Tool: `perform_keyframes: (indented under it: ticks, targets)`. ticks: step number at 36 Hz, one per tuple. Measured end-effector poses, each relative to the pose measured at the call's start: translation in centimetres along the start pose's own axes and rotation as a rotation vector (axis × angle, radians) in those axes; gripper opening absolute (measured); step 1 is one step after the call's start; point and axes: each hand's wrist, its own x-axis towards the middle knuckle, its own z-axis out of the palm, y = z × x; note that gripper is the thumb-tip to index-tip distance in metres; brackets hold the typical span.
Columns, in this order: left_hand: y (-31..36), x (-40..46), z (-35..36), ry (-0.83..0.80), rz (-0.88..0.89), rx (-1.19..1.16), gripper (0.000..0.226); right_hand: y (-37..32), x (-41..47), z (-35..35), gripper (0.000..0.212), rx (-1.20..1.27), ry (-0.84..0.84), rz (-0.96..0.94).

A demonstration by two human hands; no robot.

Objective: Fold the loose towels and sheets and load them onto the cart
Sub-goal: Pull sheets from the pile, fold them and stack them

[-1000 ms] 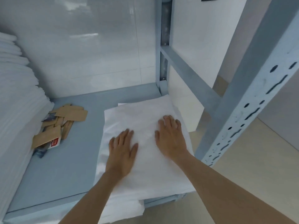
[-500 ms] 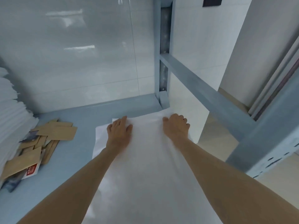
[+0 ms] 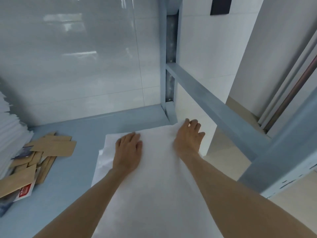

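The blue shelf of the cart carries everything here; its back edge meets the glossy white wall, and its back right corner sits at the foot of a blue upright post. From that post a blue crossbar slants forward along the right side to a second post with slotted holes, fencing the right edge. Open blue surface runs between the sheet and the left-hand clutter, and a strip stays bare along the back edge.

A folded white sheet lies on the right half of the shelf, its far edge near the back right corner and its right side at or over the right edge; the near end runs out of view. To the far left, a tall stack of folded white linen fills the left edge. Beside it lies a loose heap of brown paper packets, touching the stack's base and well apart from the sheet.

The left hand rests flat on the sheet near its far left corner, fingers together and straight. The right hand presses the far right corner, fingers bent over the edge; whether it pinches the cloth cannot be told.

One packet at the front left bears a red label with white writing, too blurred to read.
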Motion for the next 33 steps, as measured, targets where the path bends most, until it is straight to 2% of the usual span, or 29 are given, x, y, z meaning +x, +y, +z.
perform_keyframes:
  ticks: [1, 3, 5, 7, 13, 16, 20, 27, 33]
  targets:
    - [0.0, -0.1, -0.3, -0.004, 0.015, 0.037, 0.044, -0.4, -0.3, -0.2, 0.055, -0.059, 0.072, -0.126]
    - [0.5, -0.4, -0.8, -0.004, 0.085, 0.082, 0.050, -1.1, -1.5, -0.3, 0.054, -0.118, 0.131, -0.372]
    - [0.8, -1.2, -0.9, -0.052, 0.124, 0.076, 0.060, -1.4, -3.2, 0.4, 0.050, -0.114, 0.046, -0.462]
    - [0.5, -2.6, 0.0, -0.150, 0.099, 0.084, 0.062, -0.8, -4.8, 1.4, 0.057, -0.103, -0.087, -0.422]
    - [-0.2, -3.3, 0.8, -0.211, 0.017, 0.090, 0.064, 0.1, -4.5, 2.4, 0.064, -0.078, -0.205, -0.421]
    - [-0.4, -4.0, 0.5, -0.210, -0.019, 0.067, 0.065, 0.8, -4.9, 2.2, 0.066, -0.081, -0.195, -0.417]
    - [-1.4, -5.0, 0.1, -0.215, -0.051, 0.050, 0.065, 2.1, -5.8, 1.6, 0.068, -0.054, -0.148, -0.314]
    - [-3.1, -7.6, -0.5, -0.238, -0.118, 0.034, 0.065, 2.8, -6.2, 1.0, 0.070, -0.039, -0.260, -0.340]
    - [-2.5, -13.0, -4.0, -0.401, -0.220, 0.057, 0.068, 4.9, -9.6, -2.7, 0.070, -0.108, -0.415, -0.411]
